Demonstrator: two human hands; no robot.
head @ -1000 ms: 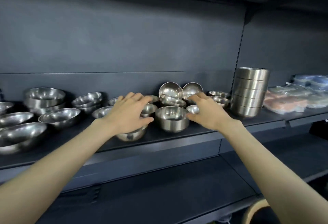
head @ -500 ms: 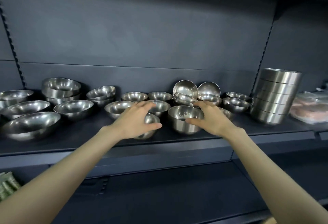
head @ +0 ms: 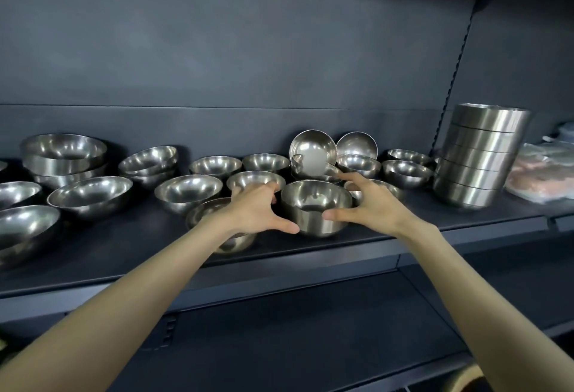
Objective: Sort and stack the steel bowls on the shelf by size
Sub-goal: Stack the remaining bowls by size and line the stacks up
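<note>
A deep steel bowl (head: pixel 313 205) stands near the front of the dark shelf (head: pixel 130 242), in the middle. My left hand (head: pixel 254 211) cups its left side, thumb at the base and fingers at the rim. On its right side is my right hand (head: pixel 369 205), thumb on the front wall and fingers behind the rim. A rounder bowl (head: pixel 230 244) sits partly hidden under my left wrist. Several small bowls (head: pixel 264 163) fill the middle of the shelf, two of them tilted against the back (head: pixel 313 151). Wide bowls (head: pixel 90 194) lie at the left.
A tall stack of straight-sided steel bowls (head: pixel 481 155) stands at the right end of the shelf. Beyond it lie plastic-wrapped packs (head: pixel 543 177). A stack of big bowls (head: pixel 63 155) sits at the back left. A lower shelf (head: pixel 310 329) runs below.
Both hands have closed in on the deep bowl from either side; half a second ago the left hand rested over the rounder bowl. The view has shifted left.
</note>
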